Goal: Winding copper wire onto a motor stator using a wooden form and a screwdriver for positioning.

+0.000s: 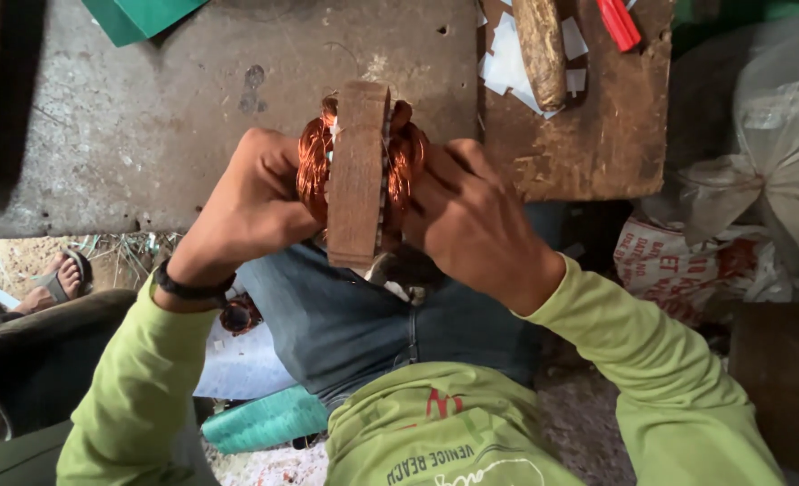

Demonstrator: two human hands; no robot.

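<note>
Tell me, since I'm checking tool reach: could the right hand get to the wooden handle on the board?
Probably yes. The right hand grips the copper coil, but the wooden handle lies just beyond it on the board, nothing between.

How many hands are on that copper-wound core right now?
2. The left hand grips the copper windings on the left side of the wound core; the right hand presses the windings on its right side. No other hands visible.

Informal repair workshop, ground level: worn concrete slab, scarred wooden block with a wooden tool handle at its far edge, copper-wound stator, sacks alongside.
</note>
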